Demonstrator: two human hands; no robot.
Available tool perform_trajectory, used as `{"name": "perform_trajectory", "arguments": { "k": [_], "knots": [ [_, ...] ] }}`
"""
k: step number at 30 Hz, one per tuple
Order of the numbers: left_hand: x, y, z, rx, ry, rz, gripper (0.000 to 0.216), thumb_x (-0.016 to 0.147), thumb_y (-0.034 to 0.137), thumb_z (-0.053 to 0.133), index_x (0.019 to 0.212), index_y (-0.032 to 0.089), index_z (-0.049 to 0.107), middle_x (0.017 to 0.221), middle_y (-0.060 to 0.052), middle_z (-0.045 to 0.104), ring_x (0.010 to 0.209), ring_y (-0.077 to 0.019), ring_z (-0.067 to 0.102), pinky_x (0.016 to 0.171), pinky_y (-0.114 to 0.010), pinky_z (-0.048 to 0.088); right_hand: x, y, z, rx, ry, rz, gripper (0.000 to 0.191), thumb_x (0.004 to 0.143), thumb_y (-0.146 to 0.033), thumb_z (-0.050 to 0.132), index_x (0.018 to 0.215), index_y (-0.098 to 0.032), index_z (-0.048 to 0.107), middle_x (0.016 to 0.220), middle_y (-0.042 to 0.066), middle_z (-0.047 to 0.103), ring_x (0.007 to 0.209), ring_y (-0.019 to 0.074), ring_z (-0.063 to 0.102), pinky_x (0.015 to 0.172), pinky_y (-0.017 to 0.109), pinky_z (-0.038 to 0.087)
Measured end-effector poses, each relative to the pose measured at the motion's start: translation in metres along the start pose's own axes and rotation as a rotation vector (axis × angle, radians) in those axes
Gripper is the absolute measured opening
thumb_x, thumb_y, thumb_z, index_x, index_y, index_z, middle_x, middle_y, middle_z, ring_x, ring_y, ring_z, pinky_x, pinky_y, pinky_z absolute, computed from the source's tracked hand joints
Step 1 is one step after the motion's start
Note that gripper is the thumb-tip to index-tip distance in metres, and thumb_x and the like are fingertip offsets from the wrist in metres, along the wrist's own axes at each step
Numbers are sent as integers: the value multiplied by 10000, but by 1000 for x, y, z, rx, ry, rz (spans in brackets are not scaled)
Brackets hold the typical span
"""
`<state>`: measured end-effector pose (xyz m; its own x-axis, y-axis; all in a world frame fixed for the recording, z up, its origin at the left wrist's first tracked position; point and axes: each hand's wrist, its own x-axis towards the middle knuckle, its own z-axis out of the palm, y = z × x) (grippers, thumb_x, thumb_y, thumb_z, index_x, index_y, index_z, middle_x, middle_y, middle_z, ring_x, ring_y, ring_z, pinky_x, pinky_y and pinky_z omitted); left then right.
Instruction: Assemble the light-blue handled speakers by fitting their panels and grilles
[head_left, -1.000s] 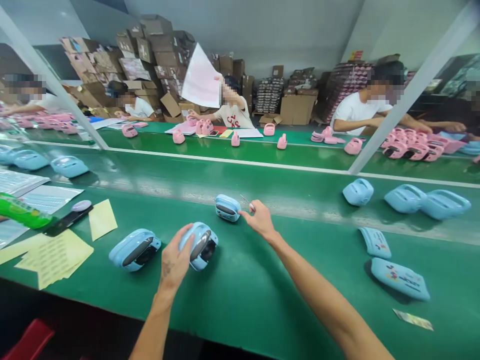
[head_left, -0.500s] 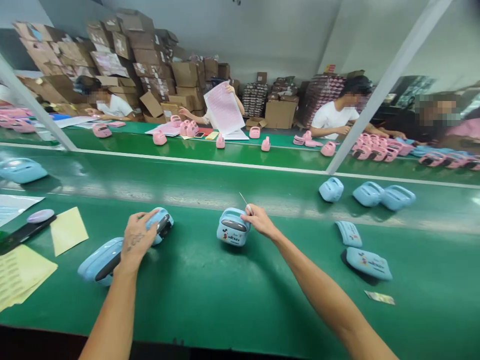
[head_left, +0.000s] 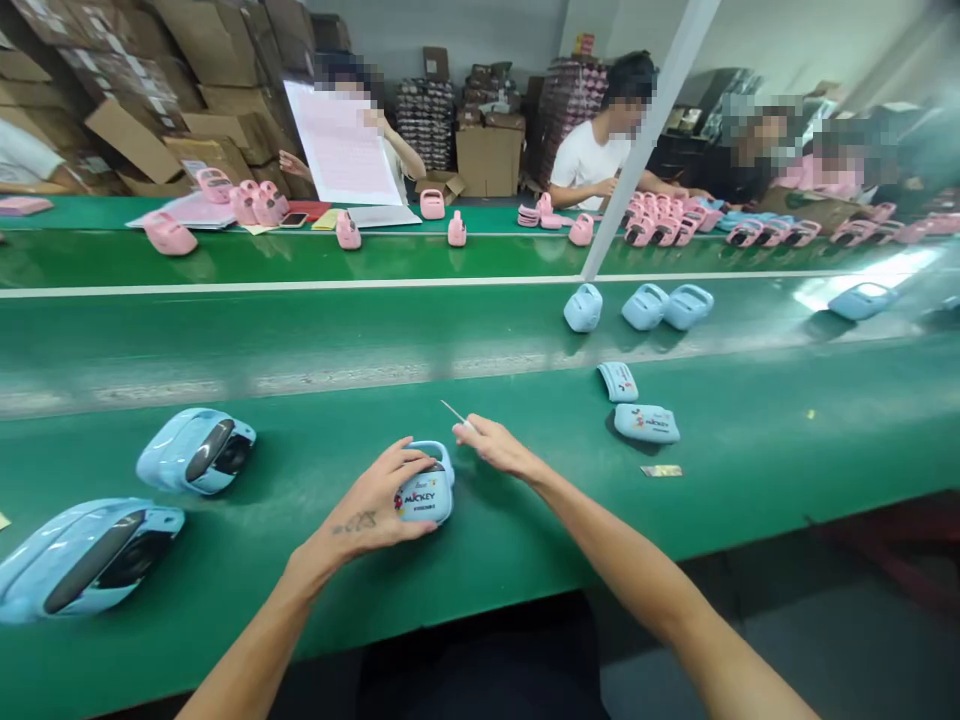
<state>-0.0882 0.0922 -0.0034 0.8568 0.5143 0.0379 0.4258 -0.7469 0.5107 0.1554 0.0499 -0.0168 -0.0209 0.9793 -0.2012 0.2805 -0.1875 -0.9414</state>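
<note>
A: Left flank: a glossy, light-blue plastic unit with a black front (head_left: 180, 450) and a second glossy, light-blue plastic unit (head_left: 90, 555) crowd that end!

B: But a broad lane of smooth green bench (head_left: 315, 455) runs from them to the left-hand grip (head_left: 379, 500).

A: Middle's tight! The pale-blue, rounded plastic case with a loop handle (head_left: 435, 487) sits just beside the right-hand grip (head_left: 487, 443), a thin, pale rod (head_left: 453, 411) jutting past its far side.

B: Right of that, a good passage, until the curved, pale-blue printed panel (head_left: 619, 382), oblong, pale-blue printed piece (head_left: 646, 424) and small shiny strip (head_left: 662, 471) interrupt. Beyond them, wide room!
</note>
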Motion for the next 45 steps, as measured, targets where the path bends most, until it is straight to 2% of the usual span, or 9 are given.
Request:
{"name": "perform_trajectory", "arguments": {
  "k": [2, 4, 7, 10, 21, 24, 32, 36, 45],
  "knots": [
    [-3, -3, -6, -57, -33, -39, 670, 663, 360, 859, 1300, 272, 672, 1375, -83, 665, 1438, -378, 450, 1149, -537, 437, -21, 4, -10, -75, 40, -54, 330, 996, -418, 457, 784, -202, 588, 675, -32, 550, 666, 128, 495, 678, 249, 377],
    [-7, -2, -8, -95, -73, -48, 650, 673, 371, 848, 1298, 305, 683, 1380, -60, 672, 1439, -369, 455, 1137, -523, 455, -45, 8, -14, -238, -6, -119, 264, 1014, -318, 454, 966, -219, 694, 751, -16, 641, 727, 140, 567, 741, 259, 396],
    [-11, 1, -5, -101, -78, -39, 628, 709, 389, 815, 1318, 325, 679, 1415, -55, 654, 1465, -376, 413, 1138, -544, 444, -75, 8, -9, -571, -79, -164, 315, 1019, -253, 452, 1209, -285, 701, 1014, 22, 730, 877, 165, 650, 776, 272, 419],
    [-12, 3, 0, -91, -72, -43, 628, 722, 409, 802, 1330, 319, 674, 1443, -66, 632, 1474, -388, 393, 1138, -560, 436, -87, 3, 1, -751, -106, -110, 347, 1036, -295, 429, 1252, -330, 698, 1093, 24, 737, 930, 187, 682, 741, 275, 429],
    [-12, 5, 3, -71, -75, -35, 595, 760, 439, 772, 1326, 289, 668, 1462, -78, 608, 1477, -396, 385, 1143, -557, 436, -82, -12, 13, -901, -148, -64, 388, 1048, -325, 372, 1307, -353, 660, 1087, 33, 754, 892, 208, 705, 658, 281, 415],
    [-10, 6, 4, -56, -101, -48, 684, 714, 436, 824, 1353, 280, 640, 1472, -93, 592, 1488, -402, 364, 1156, -573, 417, -84, -18, 14, -894, -165, -88, 382, 1041, -320, 385, 1306, -372, 655, 1071, 18, 756, 887, 208, 709, 643, 280, 401],
    [-8, 4, 2, -109, -133, 12, 704, 678, 299, 844, 1345, 306, 621, 1448, -79, 604, 1503, -394, 335, 1163, -607, 397, -80, -19, 7, -898, -148, -27, 370, 1042, -320, 391, 1285, -375, 664, 1098, 21, 762, 926, 212, 709, 656, 283, 404],
    [-9, 3, 3, -93, -121, 32, 704, 681, 299, 842, 1348, 303, 617, 1441, -87, 607, 1496, -389, 351, 1157, -614, 402, -80, -18, 8, -933, -167, -48, 374, 1033, -304, 390, 1291, -376, 651, 1068, 24, 753, 882, 214, 710, 624, 285, 392],
    [-2, -2, 7, -89, -116, 52, 736, 650, 414, 877, 1335, 288, 641, 1397, -97, 633, 1477, -408, 375, 1156, -612, 399, -74, -30, 6, -1176, -305, -213, 314, 944, -169, 474, 1203, -230, 640, 1015, 83, 727, 745, 204, 705, 570, 289, 368]
  ]
}}
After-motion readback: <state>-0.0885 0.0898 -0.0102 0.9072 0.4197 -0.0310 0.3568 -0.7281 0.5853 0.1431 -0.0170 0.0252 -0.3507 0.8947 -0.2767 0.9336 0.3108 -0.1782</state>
